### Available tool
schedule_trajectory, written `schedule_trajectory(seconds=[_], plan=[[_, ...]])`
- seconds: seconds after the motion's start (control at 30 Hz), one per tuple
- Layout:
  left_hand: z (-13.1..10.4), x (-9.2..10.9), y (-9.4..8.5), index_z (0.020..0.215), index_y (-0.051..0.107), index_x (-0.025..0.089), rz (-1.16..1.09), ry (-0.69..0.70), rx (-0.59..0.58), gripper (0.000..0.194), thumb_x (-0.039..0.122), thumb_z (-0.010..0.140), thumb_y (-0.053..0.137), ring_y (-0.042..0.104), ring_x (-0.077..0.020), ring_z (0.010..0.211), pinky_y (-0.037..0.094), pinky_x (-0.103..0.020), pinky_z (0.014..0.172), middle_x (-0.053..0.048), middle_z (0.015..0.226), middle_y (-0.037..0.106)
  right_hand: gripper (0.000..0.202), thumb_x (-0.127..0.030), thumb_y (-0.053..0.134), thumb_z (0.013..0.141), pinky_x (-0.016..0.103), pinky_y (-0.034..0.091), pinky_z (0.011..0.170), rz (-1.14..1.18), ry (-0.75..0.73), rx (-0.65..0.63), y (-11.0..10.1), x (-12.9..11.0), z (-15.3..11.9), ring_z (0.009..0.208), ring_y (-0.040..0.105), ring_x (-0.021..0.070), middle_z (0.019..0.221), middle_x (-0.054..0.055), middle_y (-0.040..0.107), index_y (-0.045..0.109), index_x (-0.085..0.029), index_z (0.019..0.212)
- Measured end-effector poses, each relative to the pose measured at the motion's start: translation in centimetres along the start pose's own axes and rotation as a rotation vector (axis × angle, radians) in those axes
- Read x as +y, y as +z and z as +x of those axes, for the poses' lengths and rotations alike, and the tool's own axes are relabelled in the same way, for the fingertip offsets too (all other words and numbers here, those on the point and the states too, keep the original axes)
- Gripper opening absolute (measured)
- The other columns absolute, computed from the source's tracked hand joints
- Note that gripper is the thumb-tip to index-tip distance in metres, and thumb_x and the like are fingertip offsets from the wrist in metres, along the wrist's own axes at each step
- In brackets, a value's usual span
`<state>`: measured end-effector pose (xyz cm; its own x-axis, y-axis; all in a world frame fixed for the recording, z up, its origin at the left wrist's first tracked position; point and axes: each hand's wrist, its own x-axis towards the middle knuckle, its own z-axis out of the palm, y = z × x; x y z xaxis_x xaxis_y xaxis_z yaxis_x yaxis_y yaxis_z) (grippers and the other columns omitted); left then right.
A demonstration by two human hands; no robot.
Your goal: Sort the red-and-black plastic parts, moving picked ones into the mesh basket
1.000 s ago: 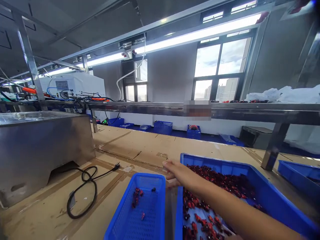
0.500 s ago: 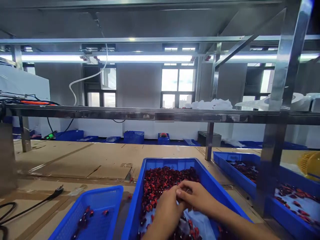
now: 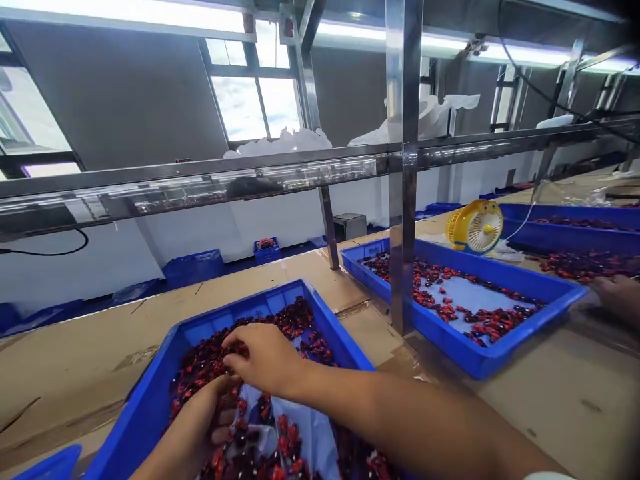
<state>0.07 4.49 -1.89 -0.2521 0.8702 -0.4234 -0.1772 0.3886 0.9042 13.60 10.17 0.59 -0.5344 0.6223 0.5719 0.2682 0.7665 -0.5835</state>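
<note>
Small, glossy red-and-black pieces [image 3: 287, 433] are heaped and scattered inside a deep blue plastic rectangular tray [image 3: 133, 403], which is lined with a pale bluish-white sheet [image 3: 307, 420]. The pieces are piled thickest toward the far side of the tray, while patches of the sheet are left bare nearer the front. Over this pile, the two bare hands are brought close together. The right hand [image 3: 265, 357] is held above the left, palm down, its fingers bent and its thumb set near the forefinger. The left hand [image 3: 207, 407] is kept low among the pieces, its fingers loosely curled. Whether anything is gripped by either hand cannot be told.

The tray is set on a bench [image 3: 373, 330] covered with tan cardboard. At the lower left, the corner of another blue container [image 3: 57, 463] is shown. To the right, beyond a shiny square steel post [image 3: 403, 267], a second blue tray [image 3: 477, 360] is strewn with similar pieces, and a round yellow fan [image 3: 483, 227] is placed just behind it. At the far right, another person's hand [image 3: 620, 297] is seen near more pieces.
</note>
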Motion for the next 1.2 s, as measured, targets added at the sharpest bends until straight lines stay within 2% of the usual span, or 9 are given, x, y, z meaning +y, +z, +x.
schedule_trajectory(seconds=[0.17,0.3,0.4,0.47,0.57,0.73,0.97,1.1,1.2], plan=[[0.7,1.8,0.4,0.07,0.043,0.019,-0.323,-0.074,-0.076,0.022,0.029,0.089,0.045,0.035,-0.0053,0.04,0.017,-0.014,0.038,0.006,0.055,0.036,0.03,-0.008,0.066,0.079,0.027,0.051,0.085,0.149,0.022,0.151,-0.9,-1.6,-0.1,0.091,0.066,0.0148,0.105,0.002,0.073,0.069,-0.019,0.107],[0.1,1.4,-0.6,0.066,0.048,0.018,-0.419,-0.13,-0.036,0.038,0.047,0.09,0.046,0.034,-0.0064,0.036,0.021,-0.016,0.034,0.005,0.051,0.036,0.033,-0.012,0.067,0.079,0.023,0.053,0.076,0.287,-0.043,0.033,-0.6,-2.3,-0.7,0.081,0.069,0.012,0.094,-0.005,0.076,0.07,-0.028,0.108],[-1.2,1.2,-0.5,0.064,0.05,0.018,-0.439,-0.196,-0.022,0.048,0.059,0.087,0.046,0.041,-0.0084,0.036,0.029,-0.018,0.034,0.003,0.052,0.044,0.041,-0.011,0.071,0.075,0.024,0.054,0.076,0.323,-0.086,-0.062,-0.3,-2.5,-1.4,0.083,0.071,0.0134,0.097,-0.005,0.076,0.068,-0.029,0.112],[-2.3,1.6,-0.2,0.063,0.052,0.017,-0.442,-0.247,-0.046,0.051,0.062,0.086,0.046,0.039,-0.0071,0.034,0.025,-0.016,0.032,0.002,0.052,0.046,0.043,-0.012,0.073,0.073,0.026,0.054,0.076,0.273,-0.11,-0.096,-0.2,-2.6,-2.0,0.083,0.071,0.0149,0.099,-0.006,0.077,0.069,-0.031,0.112],[-4.1,2.4,0.1,0.066,0.056,0.015,-0.442,-0.283,-0.094,0.051,0.061,0.086,0.047,0.033,-0.0054,0.03,0.015,-0.014,0.03,0.001,0.051,0.048,0.046,-0.014,0.075,0.074,0.028,0.054,0.078,0.207,-0.185,-0.091,-0.1,-2.6,-2.8,0.088,0.07,0.0156,0.106,-0.006,0.076,0.068,-0.032,0.115],[-5.6,3.2,0.1,0.069,0.057,0.016,-0.501,-0.265,-0.179,0.048,0.06,0.086,0.049,0.037,-0.006,0.032,0.021,-0.013,0.03,0.0,0.056,0.052,0.052,-0.014,0.074,0.077,0.03,0.055,0.091,0.235,-0.252,-0.043,-0.1,-2.8,-3.4,0.102,0.069,0.0163,0.113,-0.002,0.074,0.06,-0.028,0.126],[-3.0,2.2,-0.5,0.085,0.056,0.012,-0.628,-0.182,-0.193,0.031,0.038,0.094,0.04,0.048,-0.0076,0.041,0.045,-0.016,0.04,-0.004,0.064,0.057,0.05,-0.021,0.07,0.08,0.037,0.057,0.09,0.224,-0.012,-0.033,-0.2,-3.1,-3.1,0.102,0.07,0.021,0.11,0.001,0.075,0.058,-0.03,0.128],[-2.1,1.7,-0.6,0.095,0.054,0.01,-0.649,-0.122,-0.182,0.019,0.024,0.092,0.042,0.064,-0.0136,0.065,0.058,-0.028,0.071,-0.008,0.075,0.06,0.028,-0.029,0.043,0.095,0.029,0.058,0.06,0.397,0.25,0.031,-0.2,-2.7,-2.7,0.073,0.069,0.0162,0.097,0.003,0.071,0.06,-0.024,0.117],[-2.2,1.8,-0.3,0.099,0.053,0.014,-0.582,-0.108,-0.188,0.017,0.026,0.091,0.045,0.057,-0.0117,0.054,0.052,-0.023,0.051,-0.003,0.071,0.057,0.034,-0.022,0.028,0.096,0.024,0.046,0.045,0.385,0.289,0.026,-0.7,-2.5,-2.6,0.058,0.06,0.0141,0.077,0.001,0.062,0.062,-0.021,0.096]])
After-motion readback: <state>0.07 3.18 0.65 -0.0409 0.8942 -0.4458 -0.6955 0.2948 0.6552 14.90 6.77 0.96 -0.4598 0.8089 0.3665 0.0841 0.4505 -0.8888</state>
